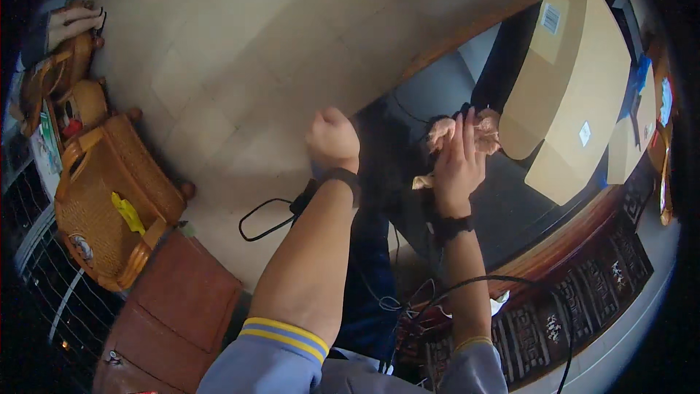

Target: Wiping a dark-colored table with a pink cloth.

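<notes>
My right hand (459, 168) rests with its fingers stretched out on a crumpled, pinkish-brown, cloth-like piece (487, 131) lying on the dark tabletop (503, 204). Part of that piece is covered by the fingers; what it is exactly I cannot make out. A small light-tan flap (422, 182) shows beside my right wrist. My left hand (333, 137) is curled into a fist in the air, left of the table, and nothing shows in it. Each wrist wears a black band, with a black loop (266, 220) sticking out by the left one.
An open cardboard box (576, 87) stands on the table to the right. Black cables (415, 306) trail between my forearms. At left are a wicker chair (124, 204) with a yellow item (128, 211) and a brown leather-like seat (175, 314). Someone's legs (76, 23) show at far left.
</notes>
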Tool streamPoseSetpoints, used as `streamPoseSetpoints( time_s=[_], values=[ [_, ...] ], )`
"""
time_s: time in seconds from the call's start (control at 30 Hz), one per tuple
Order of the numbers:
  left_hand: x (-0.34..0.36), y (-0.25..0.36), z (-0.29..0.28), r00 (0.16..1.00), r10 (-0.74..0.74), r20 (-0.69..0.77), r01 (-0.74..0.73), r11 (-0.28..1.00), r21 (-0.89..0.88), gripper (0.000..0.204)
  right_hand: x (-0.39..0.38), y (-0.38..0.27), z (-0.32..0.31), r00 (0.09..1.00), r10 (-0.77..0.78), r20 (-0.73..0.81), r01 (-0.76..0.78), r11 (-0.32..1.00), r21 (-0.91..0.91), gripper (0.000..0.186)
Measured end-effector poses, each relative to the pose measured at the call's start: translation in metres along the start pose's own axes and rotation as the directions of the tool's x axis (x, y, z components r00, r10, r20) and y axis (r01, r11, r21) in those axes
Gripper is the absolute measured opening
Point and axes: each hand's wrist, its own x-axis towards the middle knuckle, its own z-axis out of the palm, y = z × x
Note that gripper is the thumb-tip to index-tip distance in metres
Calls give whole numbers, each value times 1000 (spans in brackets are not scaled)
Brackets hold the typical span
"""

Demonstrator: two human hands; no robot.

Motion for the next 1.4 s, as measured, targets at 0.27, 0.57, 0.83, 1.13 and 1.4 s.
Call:
streamPoseSetpoints(
  time_s=[0.27,0.57,0.83,1.13,1.4],
  values=[
    [-1,-6,5,994,98,-49,-98,995,3,31,50,-2,13,999,16,-32,-14,997,76,39],
    [1,-19,13,985,159,-61,-159,987,4,29,139,-1,41,965,170,-201,-152,983,101,32],
    [0,-25,14,980,184,-74,-180,982,51,26,176,1,54,940,269,-210,-238,957,164,29],
    [-5,-4,10,994,93,-65,-93,996,2,30,144,15,42,981,42,-188,-2,978,206,41],
    [0,-1,7,999,36,-8,-36,997,-74,33,-28,-8,10,999,30,44,-36,988,151,49]
  ],
)
